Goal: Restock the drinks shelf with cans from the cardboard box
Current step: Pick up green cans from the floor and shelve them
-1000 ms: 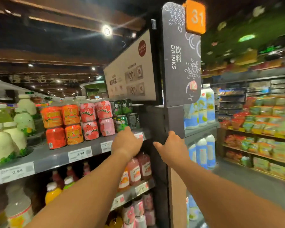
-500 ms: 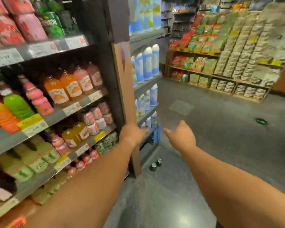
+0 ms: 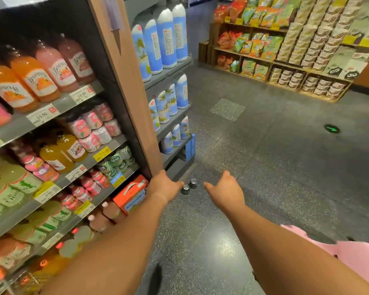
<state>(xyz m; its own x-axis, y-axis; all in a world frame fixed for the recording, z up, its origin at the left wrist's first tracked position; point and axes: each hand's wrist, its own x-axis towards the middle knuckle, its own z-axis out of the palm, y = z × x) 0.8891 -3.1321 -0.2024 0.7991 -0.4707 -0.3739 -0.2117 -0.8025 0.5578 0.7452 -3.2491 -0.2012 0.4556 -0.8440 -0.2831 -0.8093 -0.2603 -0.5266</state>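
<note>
Our two empty hands, left [image 3: 165, 186] and right [image 3: 225, 191], fingers relaxed, apart, above two cans [image 3: 189, 186] on the floor [image 3: 264, 167].

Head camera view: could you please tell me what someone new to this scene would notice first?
Two bare arms stretch forward, the left hand and right hand both empty, reaching toward two small cans standing on the dark floor at the foot of the shelf end. To the left, the drinks shelf is packed with orange and pink bottles. Tall blue and white bottles fill the end rack just behind.
</note>
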